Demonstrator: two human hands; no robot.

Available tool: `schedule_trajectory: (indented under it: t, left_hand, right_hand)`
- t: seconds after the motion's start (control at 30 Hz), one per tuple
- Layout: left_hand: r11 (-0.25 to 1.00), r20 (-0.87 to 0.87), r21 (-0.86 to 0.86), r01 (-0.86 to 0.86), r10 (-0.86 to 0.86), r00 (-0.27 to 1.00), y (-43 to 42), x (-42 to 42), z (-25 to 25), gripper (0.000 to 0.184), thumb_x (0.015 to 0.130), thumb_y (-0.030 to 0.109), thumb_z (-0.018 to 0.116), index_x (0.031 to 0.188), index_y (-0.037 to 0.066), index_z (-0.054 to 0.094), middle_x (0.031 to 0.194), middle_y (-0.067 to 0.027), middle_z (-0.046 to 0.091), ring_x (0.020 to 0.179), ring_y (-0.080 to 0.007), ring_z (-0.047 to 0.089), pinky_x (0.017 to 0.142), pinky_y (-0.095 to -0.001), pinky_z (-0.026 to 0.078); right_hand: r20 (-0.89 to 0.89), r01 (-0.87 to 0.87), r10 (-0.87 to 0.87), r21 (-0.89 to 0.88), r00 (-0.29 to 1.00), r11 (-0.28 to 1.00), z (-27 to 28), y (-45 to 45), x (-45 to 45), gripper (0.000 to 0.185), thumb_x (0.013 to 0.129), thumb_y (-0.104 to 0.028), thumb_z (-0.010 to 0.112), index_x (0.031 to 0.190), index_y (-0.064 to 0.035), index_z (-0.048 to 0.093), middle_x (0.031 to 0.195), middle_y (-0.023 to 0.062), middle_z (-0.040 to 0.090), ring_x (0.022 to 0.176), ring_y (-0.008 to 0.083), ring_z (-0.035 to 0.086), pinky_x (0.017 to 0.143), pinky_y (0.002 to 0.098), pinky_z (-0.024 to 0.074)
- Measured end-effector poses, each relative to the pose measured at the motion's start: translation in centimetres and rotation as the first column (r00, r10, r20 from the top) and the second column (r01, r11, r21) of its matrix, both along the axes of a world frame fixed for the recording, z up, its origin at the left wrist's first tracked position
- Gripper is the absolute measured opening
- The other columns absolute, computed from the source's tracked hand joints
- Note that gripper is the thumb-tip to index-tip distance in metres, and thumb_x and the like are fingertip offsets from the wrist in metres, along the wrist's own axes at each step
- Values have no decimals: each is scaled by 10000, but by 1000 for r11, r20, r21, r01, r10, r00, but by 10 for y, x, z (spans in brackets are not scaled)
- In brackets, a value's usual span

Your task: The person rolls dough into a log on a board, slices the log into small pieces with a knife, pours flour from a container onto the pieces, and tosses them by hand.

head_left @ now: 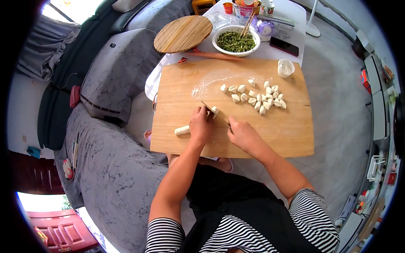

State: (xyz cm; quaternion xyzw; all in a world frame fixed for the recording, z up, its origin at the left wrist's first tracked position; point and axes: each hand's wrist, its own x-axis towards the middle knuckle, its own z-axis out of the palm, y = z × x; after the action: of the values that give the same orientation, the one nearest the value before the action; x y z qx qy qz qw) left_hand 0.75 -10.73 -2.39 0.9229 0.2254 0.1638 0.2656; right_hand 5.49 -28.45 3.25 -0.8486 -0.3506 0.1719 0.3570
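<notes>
My left hand (201,125) is closed over a white dough roll (182,130), whose end sticks out to the left of the fingers. My right hand (244,135) grips a knife (222,118) by its handle, the blade running up and left, right beside my left fingertips. A small dough piece (215,110) lies against the far side of the blade. How far the blade has gone into the roll is hidden by my fingers. Several cut dough pieces (262,98) lie in a loose group on the right of the wooden board (278,137).
A flour jar (286,68) stands at the board's far right corner. Behind the board are a white bowl (216,41) of chopped green filling with chopsticks (248,24), a round woven lid (183,33), a rolling pin (216,55) and a phone (284,46). A grey covered sofa (114,164) is at left.
</notes>
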Motion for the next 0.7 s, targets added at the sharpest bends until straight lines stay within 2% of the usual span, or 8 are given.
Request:
schedule_trajectory:
  t: [0.2,0.27,0.33,0.4,0.5,0.57,0.7]
  left_hand:
    - [999,41,29,35,-36,998,6,1,-7,178,826,137,686,966,55,615,911,-127,619,869,-344,619,741,-447,500]
    - [999,66,39,37,-39,997,6,1,-8,197,822,148,699,981,61,622,881,-121,626,840,-333,631,717,-440,502]
    - [999,54,-33,35,-34,998,2,1,3,131,827,106,664,928,39,615,930,-143,625,900,-361,605,775,-458,496]
    - [999,43,-31,32,-31,999,2,-1,2,131,831,112,661,928,36,615,920,-145,630,899,-362,606,775,-458,495]
    - [1000,57,-9,13,-12,998,8,-3,3,128,839,126,657,924,35,627,902,-148,639,895,-360,609,776,-454,496]
    - [1000,75,-3,-18,19,997,12,-10,1,126,843,135,656,919,36,638,894,-148,643,892,-358,611,776,-451,497]
    - [996,40,-83,26,-22,999,12,-23,3,133,831,164,682,899,50,673,882,-137,648,912,-335,615,781,-439,502]
  right_hand:
    - [33,-17,20,-79,999,997,5,5,4,148,870,-93,554,940,32,518,742,305,635,741,466,647,692,545,530]
    - [-38,-38,33,-154,999,987,10,8,7,159,861,-81,546,965,38,533,786,316,641,785,465,650,727,543,527]
    - [-38,-54,47,-179,998,982,7,19,16,173,854,-76,547,980,42,540,811,317,644,812,465,648,745,541,523]
    - [-36,-64,58,-202,998,977,1,33,24,189,846,-71,547,995,45,547,836,318,647,839,466,646,763,538,520]
    - [1,-103,105,-165,994,981,-1,46,33,222,837,-71,554,1020,54,553,870,316,649,876,469,637,780,535,510]
    - [-118,-57,49,-59,992,997,3,42,35,223,848,-83,559,1017,62,548,847,310,648,846,469,637,752,528,511]
    - [-58,-11,11,-2,998,1000,8,24,12,212,859,-93,561,1009,57,541,814,306,645,800,468,638,716,532,511]
